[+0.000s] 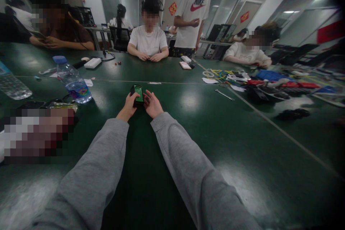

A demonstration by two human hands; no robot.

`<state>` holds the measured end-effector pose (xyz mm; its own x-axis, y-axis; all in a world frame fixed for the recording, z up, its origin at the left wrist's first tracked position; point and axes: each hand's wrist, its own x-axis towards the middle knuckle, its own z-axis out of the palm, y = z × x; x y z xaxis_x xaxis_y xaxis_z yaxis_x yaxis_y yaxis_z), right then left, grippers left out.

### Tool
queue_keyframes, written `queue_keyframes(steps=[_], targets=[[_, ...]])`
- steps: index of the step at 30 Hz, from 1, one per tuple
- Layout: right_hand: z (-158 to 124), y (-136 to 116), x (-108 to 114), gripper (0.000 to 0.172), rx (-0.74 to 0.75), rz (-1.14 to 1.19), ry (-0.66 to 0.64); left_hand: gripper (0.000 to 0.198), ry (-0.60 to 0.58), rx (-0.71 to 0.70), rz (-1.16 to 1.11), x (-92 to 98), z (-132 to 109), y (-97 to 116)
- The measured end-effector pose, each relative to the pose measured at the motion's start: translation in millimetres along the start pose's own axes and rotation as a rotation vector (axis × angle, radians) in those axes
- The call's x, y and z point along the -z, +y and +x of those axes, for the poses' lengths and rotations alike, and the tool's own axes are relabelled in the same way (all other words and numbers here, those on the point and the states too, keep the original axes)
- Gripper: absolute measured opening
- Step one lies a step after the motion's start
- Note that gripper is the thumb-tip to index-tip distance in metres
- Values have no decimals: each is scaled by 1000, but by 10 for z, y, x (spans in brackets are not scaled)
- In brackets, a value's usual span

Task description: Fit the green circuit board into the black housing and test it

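Above the green table (172, 129), a small black device with a bright green face (138, 92), phone-like in shape, is in my left hand (128, 107). The left thumb lies across the lower part of the green face, and the other fingers are behind its left side, mostly hidden. My right hand (153, 105) is close by the device's right edge. Its fingers are apart and slightly curved, palm turned inward; whether the fingertips touch the edge I cannot tell. Grey sleeves cover both forearms.
Water bottles (74, 82) and a blurred-out item (40, 133) are at the left. A wrench (225, 95) lies right of my hands, near a heap of cables and tools (280, 84). Across the table sits a person in white (148, 39); several others are around.
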<state>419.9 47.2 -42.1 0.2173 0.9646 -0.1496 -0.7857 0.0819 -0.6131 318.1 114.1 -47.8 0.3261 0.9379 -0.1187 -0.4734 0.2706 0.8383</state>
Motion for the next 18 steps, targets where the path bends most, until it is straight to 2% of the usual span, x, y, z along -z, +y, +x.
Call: queue_keyframes(steps=[5,12,18], targets=[[-15,-21,-8,22,-23,-10,39,36,11,-96,95,-30,-5,-54],[-49,-17,-40,26,-19,-67,14,43,81,-241,269,-48,49,-150],[-49,8,-73,23,12,-103,10,41,108,-262,320,-82,23,-154]])
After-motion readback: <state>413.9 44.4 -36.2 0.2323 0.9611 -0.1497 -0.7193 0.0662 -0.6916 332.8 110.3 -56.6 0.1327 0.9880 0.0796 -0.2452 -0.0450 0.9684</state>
